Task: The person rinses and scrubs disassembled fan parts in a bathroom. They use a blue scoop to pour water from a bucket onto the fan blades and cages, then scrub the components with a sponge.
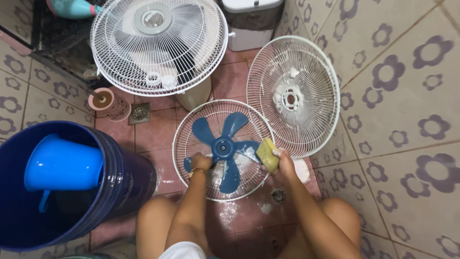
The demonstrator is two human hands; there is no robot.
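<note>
A blue fan blade (222,144) lies inside a white wire fan grill (184,129) on the wet pink floor. My left hand (200,162) grips the blade's lower left vane, a gold bracelet on its wrist. My right hand (281,160) holds a yellow sponge (267,154) against the soapy right vane. My bare knees show at the bottom of the frame.
A second white grill (293,96) with foam leans on the tiled wall at right. A third grill (159,45) rests on a cream fan body behind. A dark blue bucket (124,177) with a blue jug (62,165) stands left. A pink cup (106,101), floor drain (139,113), white bin (251,24).
</note>
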